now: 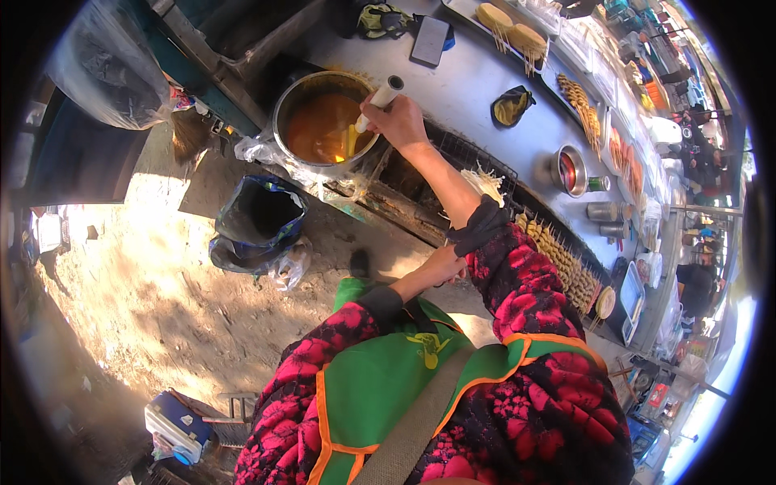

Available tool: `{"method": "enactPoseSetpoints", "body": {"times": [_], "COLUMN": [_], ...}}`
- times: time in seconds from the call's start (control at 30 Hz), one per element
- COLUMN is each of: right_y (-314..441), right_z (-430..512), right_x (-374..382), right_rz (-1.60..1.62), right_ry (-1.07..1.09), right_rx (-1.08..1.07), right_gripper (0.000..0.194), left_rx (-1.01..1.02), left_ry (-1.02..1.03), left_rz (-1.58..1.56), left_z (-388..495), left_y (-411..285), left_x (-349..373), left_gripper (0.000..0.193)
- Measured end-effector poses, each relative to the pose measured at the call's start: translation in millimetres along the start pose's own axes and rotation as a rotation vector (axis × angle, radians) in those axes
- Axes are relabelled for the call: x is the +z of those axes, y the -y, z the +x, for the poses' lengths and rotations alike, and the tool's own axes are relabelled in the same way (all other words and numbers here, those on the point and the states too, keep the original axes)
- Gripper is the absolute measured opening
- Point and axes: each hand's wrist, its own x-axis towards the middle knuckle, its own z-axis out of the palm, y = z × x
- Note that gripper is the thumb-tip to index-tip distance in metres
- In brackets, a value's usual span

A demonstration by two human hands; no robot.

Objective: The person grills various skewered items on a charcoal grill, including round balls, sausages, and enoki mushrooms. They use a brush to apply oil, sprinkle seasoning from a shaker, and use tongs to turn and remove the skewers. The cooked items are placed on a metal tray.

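A large metal pot [286, 142] holds orange-brown liquid at the upper middle. My right hand [397, 121] grips the pale, hollow, tube-shaped handle [386, 96] of a utensil over the pot's right rim. The utensil's yellowish lower part [351, 140] reaches down to the liquid; its end is hard to make out. My left hand [445, 267] is bent in near my right sleeve [488, 227], below the raised forearm. Its fingers are partly hidden, and whether it pinches the cuff cannot be told. Plastic film [260, 150] hangs around the pot's outside.
Right of the pot runs a metal counter [467, 79] with a phone [430, 41], a steel bowl [568, 171] and trays of skewers. More skewered food [561, 267] lines the counter's near edge. An open bag [260, 212] stands on the ground below the pot. People are far right.
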Motion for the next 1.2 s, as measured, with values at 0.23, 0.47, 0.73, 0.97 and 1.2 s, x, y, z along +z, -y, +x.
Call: {"method": "enactPoseSetpoints", "body": {"times": [0.23, 0.47, 0.73, 0.97, 1.2], "right_y": [0.8, 27.4, 13.4, -44.3, -13.1], "right_z": [-20.1, -108.9, -260.0, -269.3, -251.7], "right_x": [-46.9, -192.9, -275.7, -237.4, -237.5], "right_rz": [0.347, 0.740, 0.706, 0.417, 0.400], "right_ry": [-0.129, -0.248, -0.647, -0.582, -0.508], "right_rx": [0.223, -0.035, 0.047, 0.187, 0.136], "right_gripper": [0.028, 0.036, 0.026, 0.027, 0.027], "left_rx": [-0.135, -0.016, 0.034, 0.058, 0.079], "left_ry": [0.014, 0.051, -0.194, -0.329, -0.304], "left_rz": [0.100, -0.155, -0.293, -0.174, -0.172], "left_z": [-11.4, -44.2, -109.8, -116.8, -111.9], "left_y": [-23.6, -38.1, -57.8, -75.9, -72.6], "left_x": [1.9, -5.4, -36.8, -47.6, -36.2], "left_gripper": [0.013, 0.013, 0.016, 0.014, 0.016]}}
